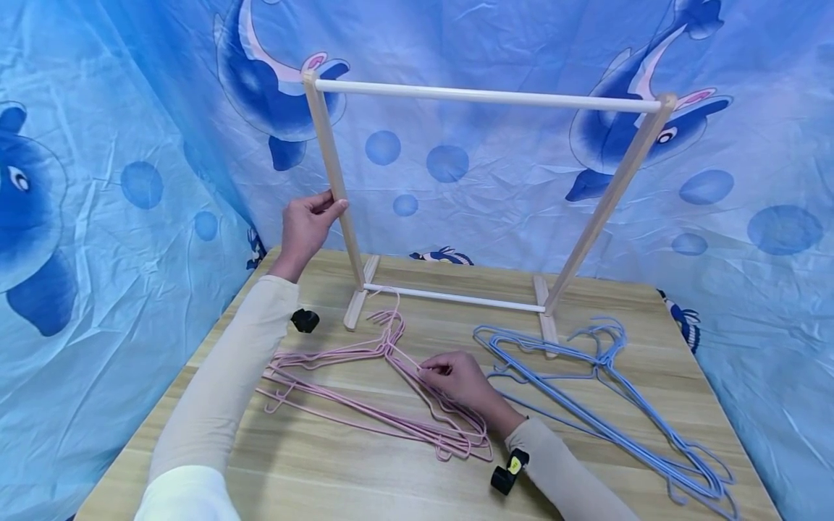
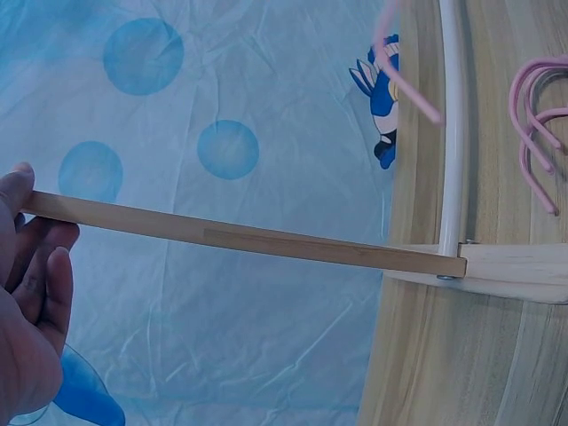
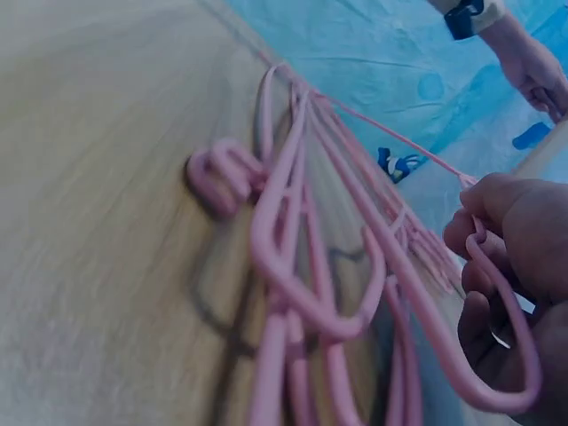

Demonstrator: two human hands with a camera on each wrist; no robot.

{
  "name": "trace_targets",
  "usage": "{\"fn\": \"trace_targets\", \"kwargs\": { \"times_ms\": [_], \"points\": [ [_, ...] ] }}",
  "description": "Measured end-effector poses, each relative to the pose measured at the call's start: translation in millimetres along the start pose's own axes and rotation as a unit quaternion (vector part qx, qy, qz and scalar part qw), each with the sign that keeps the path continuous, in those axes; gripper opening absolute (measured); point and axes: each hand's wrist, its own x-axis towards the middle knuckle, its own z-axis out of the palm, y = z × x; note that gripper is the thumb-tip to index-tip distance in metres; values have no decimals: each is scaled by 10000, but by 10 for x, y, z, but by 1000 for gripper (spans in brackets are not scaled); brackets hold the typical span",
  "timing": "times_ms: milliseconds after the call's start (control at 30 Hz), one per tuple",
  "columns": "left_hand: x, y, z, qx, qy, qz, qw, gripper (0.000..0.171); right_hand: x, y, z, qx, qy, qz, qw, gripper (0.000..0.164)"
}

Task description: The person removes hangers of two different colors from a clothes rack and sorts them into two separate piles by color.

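Observation:
A small clothes rack with wooden posts and white rods stands at the back of the table. My left hand (image 1: pixel 306 228) pinches its left wooden post (image 1: pixel 330 145) between thumb and fingers; the left wrist view shows the grip at the frame's edge. My right hand (image 1: pixel 459 380) pinches the shoulder of a pink hanger (image 3: pixel 515 306) at the right side of a pile of pink hangers (image 1: pixel 384 423). One pink hook (image 2: pixel 410 86) stands apart from the other hooks, near the lower white rod (image 1: pixel 449 297). The upper rod (image 1: pixel 489 95) has nothing hanging on it.
Several blue hangers (image 1: pixel 606 427) lie on the right of the wooden table (image 1: pixel 326 477), partly over the rack's right foot (image 1: pixel 546 318). A blue dolphin-print curtain (image 1: pixel 417 181) hangs behind and beside the table. Black bands (image 1: pixel 305 320) are on the wrists.

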Motion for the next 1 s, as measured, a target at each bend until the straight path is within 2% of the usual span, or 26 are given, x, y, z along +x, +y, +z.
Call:
{"fn": "trace_targets", "kwargs": {
  "times_ms": [167, 500, 700, 833, 1000],
  "points": [
    [-6, 8, -10, -5, -3, 5, 10000, 43, 1, 49, 42, -410, 30, -113, 9991, 13],
    [-4, -9, -20, -71, -12, 52, 10000, 42, 17, 95, 76, -660, -63, -191, 9976, 13],
    [-12, -15, -27, -74, -13, 52, 10000, 42, 13, 123, 70, -628, -38, -137, 9979, 20],
    [-18, -7, -26, -95, -23, 36, 9999, 42, -21, 127, 7, -429, 5, -84, 9990, 26],
    [-16, -4, -23, -116, -27, 54, 9999, 42, -106, 63, -198, -231, 84, -153, 9996, 35]
  ]
}}
